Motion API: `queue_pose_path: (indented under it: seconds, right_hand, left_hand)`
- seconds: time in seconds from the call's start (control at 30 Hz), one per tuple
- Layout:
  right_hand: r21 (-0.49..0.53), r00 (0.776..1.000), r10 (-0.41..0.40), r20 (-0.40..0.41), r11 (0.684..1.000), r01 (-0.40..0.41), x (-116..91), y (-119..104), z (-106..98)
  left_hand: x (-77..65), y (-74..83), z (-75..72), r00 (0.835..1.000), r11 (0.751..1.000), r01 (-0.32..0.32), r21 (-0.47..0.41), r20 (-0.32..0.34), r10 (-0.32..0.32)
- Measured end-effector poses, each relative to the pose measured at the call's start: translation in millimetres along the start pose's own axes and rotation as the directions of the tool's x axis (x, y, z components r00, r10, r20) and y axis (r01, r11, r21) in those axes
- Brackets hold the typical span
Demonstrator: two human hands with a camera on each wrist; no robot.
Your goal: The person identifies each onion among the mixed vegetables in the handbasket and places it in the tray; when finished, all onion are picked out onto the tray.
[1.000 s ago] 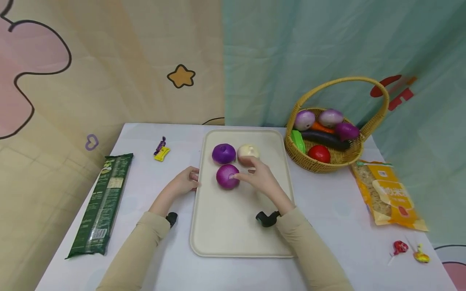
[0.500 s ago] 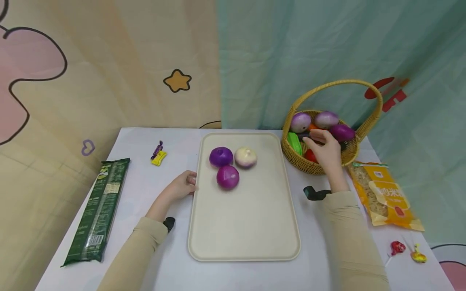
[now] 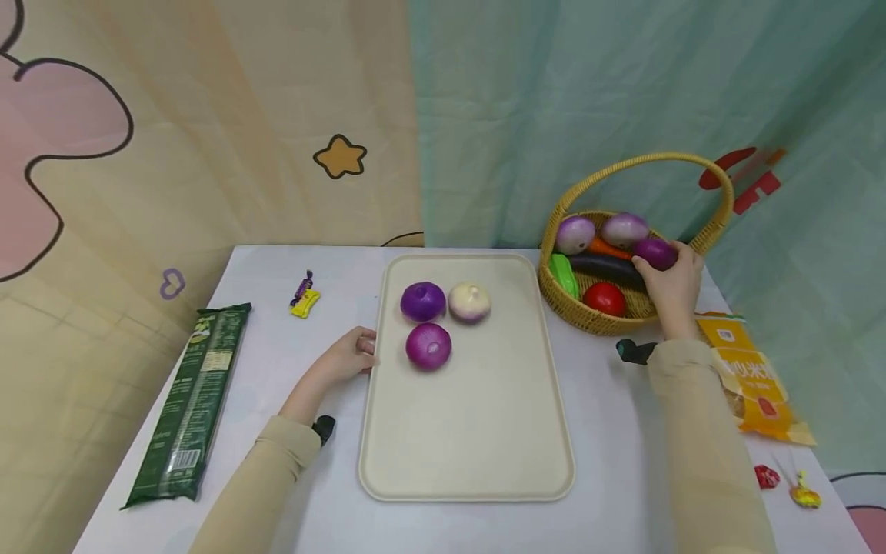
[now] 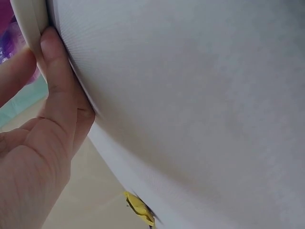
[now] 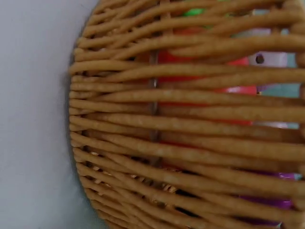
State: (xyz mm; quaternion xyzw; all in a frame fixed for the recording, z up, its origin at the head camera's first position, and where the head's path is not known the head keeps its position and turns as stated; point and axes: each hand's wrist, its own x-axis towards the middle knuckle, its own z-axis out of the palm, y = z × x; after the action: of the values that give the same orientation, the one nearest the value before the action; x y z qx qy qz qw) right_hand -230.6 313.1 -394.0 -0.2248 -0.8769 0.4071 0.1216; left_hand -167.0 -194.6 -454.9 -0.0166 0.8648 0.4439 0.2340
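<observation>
The glossy purple oval vegetable [image 3: 654, 253] right of the cream rectangular tray [image 3: 471, 431] was gripped by the half-curled right hand [image 3: 674, 286], while the left hand [image 3: 344, 357] pinched the tray, seemingly for steadiness.

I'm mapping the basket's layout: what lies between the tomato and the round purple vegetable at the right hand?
The long dark eggplant lies between the tomato and the round purple vegetable at the right hand; the head view shows it.

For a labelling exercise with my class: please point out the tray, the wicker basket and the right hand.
Tray [image 3: 467, 431]: head view, on its bare floor.
Wicker basket [image 5: 124, 109]: right wrist view, on the woven outer wall.
Right hand [image 3: 671, 282]: head view, on the middle of the hand.
</observation>
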Motion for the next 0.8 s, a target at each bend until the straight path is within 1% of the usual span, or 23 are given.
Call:
queue_pose_path:
  seconds: [0.1,0.23,0.37,0.47,0.6,0.7,0.8]
  right_hand:
    - [-0.025,1.0,0.001,0.008,1.0,-0.001,7,2,2]
    - [-0.034,1.0,-0.024,0.007,0.999,0.024,14,5,5]
    - [-0.029,0.999,-0.05,-0.019,0.998,0.049,17,11,10]
    - [-0.013,0.997,-0.06,-0.046,0.998,0.059,16,13,14]
    - [-0.03,0.995,-0.068,-0.068,0.997,0.066,11,9,17]
    - [-0.013,0.997,-0.067,-0.05,0.998,0.066,5,4,18]
    - [0.032,0.996,-0.092,-0.021,0.995,0.092,-6,-7,20]
  left_hand:
    - [-0.3,0.1,0.0,1.0,1.0,-0.002,0.002,-0.002,0.002]
    - [-0.3,-0.5,-0.1,1.0,1.0,-0.003,0.001,-0.005,0.003]
    - [-1.2,0.1,0.5,1.0,1.0,0.007,0.003,-0.004,-0.007]
    - [-2.0,0.7,1.2,1.0,1.0,0.01,0.004,-0.002,-0.01]
    - [-1.9,0.6,1.3,1.0,1.0,0.017,0.006,-0.003,-0.017]
    - [-1.4,0.9,1.2,1.0,1.0,0.024,0.002,-0.006,-0.024]
    - [-1.7,1.7,0.5,1.0,1.0,0.021,0.003,-0.008,-0.021]
